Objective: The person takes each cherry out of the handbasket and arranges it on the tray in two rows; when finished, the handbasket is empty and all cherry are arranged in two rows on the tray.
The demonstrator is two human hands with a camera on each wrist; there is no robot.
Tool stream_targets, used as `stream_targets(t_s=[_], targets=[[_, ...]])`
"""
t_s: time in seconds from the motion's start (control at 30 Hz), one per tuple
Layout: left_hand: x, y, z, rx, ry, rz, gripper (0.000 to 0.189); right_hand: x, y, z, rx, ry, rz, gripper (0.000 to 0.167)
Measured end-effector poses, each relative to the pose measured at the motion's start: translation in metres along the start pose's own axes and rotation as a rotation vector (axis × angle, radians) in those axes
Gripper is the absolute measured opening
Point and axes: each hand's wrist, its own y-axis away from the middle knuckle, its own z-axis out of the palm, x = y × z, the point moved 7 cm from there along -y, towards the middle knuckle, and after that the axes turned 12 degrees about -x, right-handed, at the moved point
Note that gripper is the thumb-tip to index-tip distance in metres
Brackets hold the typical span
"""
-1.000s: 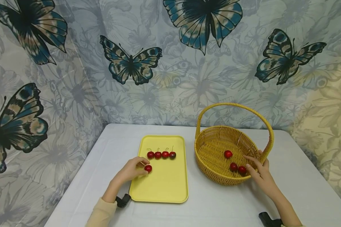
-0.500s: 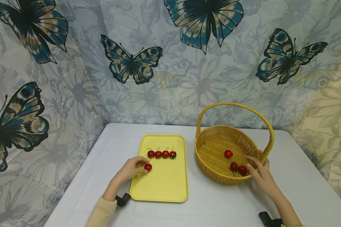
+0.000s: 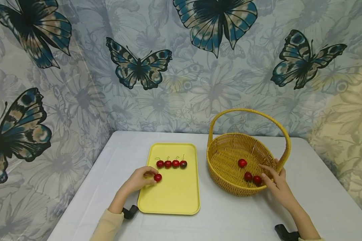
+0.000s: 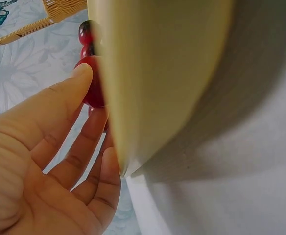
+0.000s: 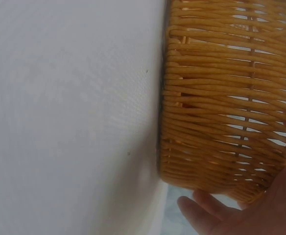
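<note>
Setting cherry (image 3: pixel 158 177) down, seemingly: left hand (image 3: pixel 140 177) pinches it, cherry row (image 3: pixel 168 164) just beyond; right hand (image 3: pixel 279 189) grips basket (image 3: pixel 229 187). Next likely needs gentle release.

8 cherries (image 3: pixel 175 164) tot.: 4 in row on 1 tray (image 3: pixel 169 201), ctr of frame; 1 in person's L hand (image 3: pixel 140 178), ctr-L; 3 in 1 basket (image 3: pixel 224 183), ctr-R. R hand (image 3: pixel 280 190), lower R, makes 2. 2 blk wrist devices (image 3: pixel 130 212), btm. 5 butterflies (image 3: pixel 139 68), upper half + L edge.

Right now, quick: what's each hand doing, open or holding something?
Left hand: pinching a cherry.
Right hand: holding the basket at its edge.
</note>
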Motion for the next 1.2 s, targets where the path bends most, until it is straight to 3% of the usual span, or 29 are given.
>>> stream_targets(t_s=[1.2], targets=[[0.0022, 0.0005, 0.0012, -0.010, -0.026, 0.002, 0.024, -0.0008, 0.0003, 0.0002, -0.008, -0.005, -0.005, 0.038]])
